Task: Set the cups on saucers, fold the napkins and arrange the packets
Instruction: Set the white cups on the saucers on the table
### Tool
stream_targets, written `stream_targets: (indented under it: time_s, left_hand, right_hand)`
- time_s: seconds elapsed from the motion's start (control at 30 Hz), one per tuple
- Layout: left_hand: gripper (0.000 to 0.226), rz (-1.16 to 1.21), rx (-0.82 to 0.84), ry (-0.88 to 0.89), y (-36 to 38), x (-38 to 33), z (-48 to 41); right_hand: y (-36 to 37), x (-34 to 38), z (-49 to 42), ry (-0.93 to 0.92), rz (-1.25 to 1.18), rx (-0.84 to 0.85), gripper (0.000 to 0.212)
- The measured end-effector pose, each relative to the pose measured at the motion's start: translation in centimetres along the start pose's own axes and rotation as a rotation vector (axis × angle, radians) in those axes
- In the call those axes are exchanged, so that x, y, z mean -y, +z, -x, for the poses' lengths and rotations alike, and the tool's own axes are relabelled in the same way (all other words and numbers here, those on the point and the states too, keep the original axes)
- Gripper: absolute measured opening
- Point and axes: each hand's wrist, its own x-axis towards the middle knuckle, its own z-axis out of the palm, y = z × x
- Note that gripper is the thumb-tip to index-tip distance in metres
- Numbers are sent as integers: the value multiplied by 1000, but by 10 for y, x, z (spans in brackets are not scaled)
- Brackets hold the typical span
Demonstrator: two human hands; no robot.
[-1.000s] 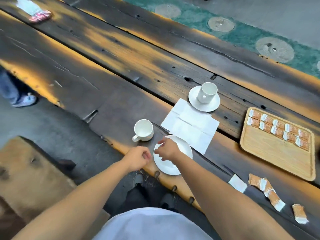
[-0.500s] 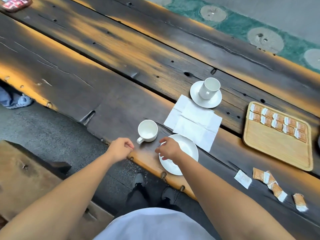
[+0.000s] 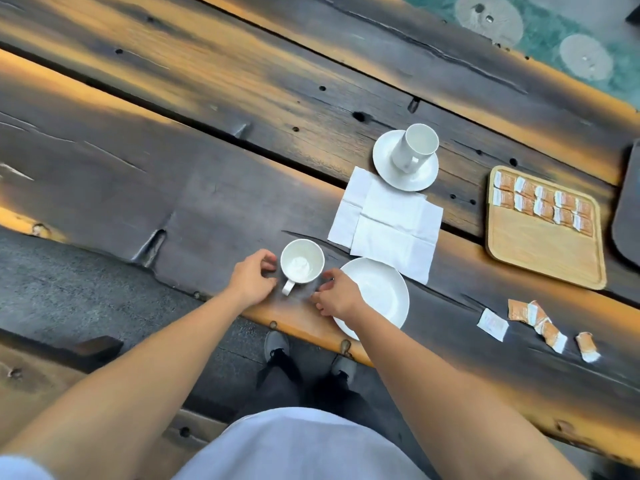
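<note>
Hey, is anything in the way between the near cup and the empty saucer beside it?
Only the right hand, lying between the cup and the saucer, over its left rim. No other object sits in that gap.

Looked like a café or tea-service spot, possibly outdoors: rough dark plank desk (image 3: 207,150), white cups (image 3: 415,147) and saucers (image 3: 426,176), paper napkins (image 3: 388,223), wooden tray (image 3: 540,268) of small packets (image 3: 543,202), grey paved floor (image 3: 69,292), green ground with round discs (image 3: 585,62).
</note>
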Motion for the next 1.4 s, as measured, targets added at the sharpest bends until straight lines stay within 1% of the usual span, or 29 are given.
stream_targets:
  time_s: [0.13, 0.33, 0.43, 0.5, 0.63, 0.7, 0.83, 0.9, 1.07, 1.2, 1.3, 1.4]
  left_hand:
    - [50, -17, 20, 35, -4, -4, -12]
    - [63, -13, 93, 53, -8, -6, -27]
    - [72, -26, 139, 83, -4, -8, -31]
    - [75, -44, 162, 112, -1, -10, -31]
    - [75, -61, 142, 139, 4, -10, -27]
    - [75, -63, 129, 141, 5, -10, -24]
    - [68, -53, 99, 149, 6, -12, -18]
    - [68, -52, 94, 139, 7, -11, -16]
    - [68, -32, 67, 133, 12, -8, -2]
    - [64, -39, 10, 151, 22, -12, 17]
    - [65, -42, -6, 147, 22, -14, 20]
    - [66, -55, -31, 166, 36, -23, 34]
  right_hand:
    - [5, 8, -2, 8, -59, -32, 55]
    - [9, 18, -6, -33, -21, -70, 63]
    - [11, 22, -8, -89, 24, -110, 62]
    - [13, 23, -9, -108, 6, -141, 59]
    - [19, 23, -12, -129, -56, -164, 58]
    - [22, 24, -12, -120, -90, -147, 63]
    - [25, 24, -7, -117, -154, -111, 76]
    - [25, 22, -5, -105, -189, -99, 78]
    - [24, 14, 6, -132, -236, -64, 68]
    - [16, 4, 21, -199, -257, -54, 71]
    - [14, 6, 29, -208, -258, -51, 74]
    - [0, -8, 42, -229, -252, -77, 75]
